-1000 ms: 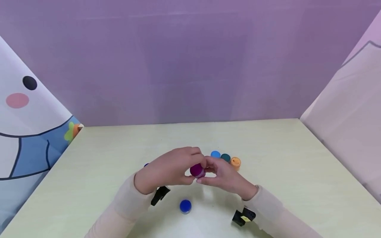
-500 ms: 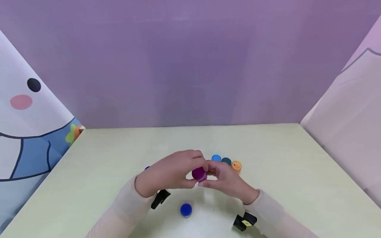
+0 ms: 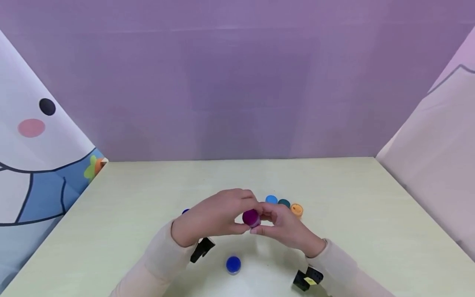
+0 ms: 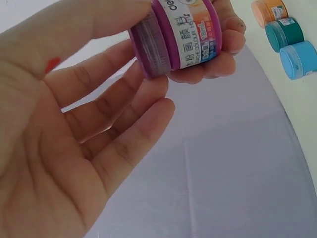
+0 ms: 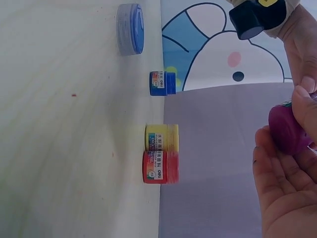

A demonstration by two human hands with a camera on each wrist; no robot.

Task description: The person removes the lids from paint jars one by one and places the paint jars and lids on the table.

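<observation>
1. Half-curled, the left hand (image 3: pixel 217 212) pinched the purple jar (image 3: pixel 250 218) near its lid (image 4: pixel 151 45); the right hand (image 3: pixel 282 226) gripped its body, above the tabletop (image 3: pixel 167 177).
2. That lid was still on.
3. An apparently loose blue lid (image 3: pixel 233 264) lay at seven o'clock; three seemingly capped jars (image 3: pixel 283 202) stood at two.

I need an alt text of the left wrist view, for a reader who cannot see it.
The left hand and right hand together hold a round purple plastic paint jar with a printed label. At the upper right, a round orange plastic jar, a round dark green plastic jar and a round light blue plastic jar stand in a row.
</observation>
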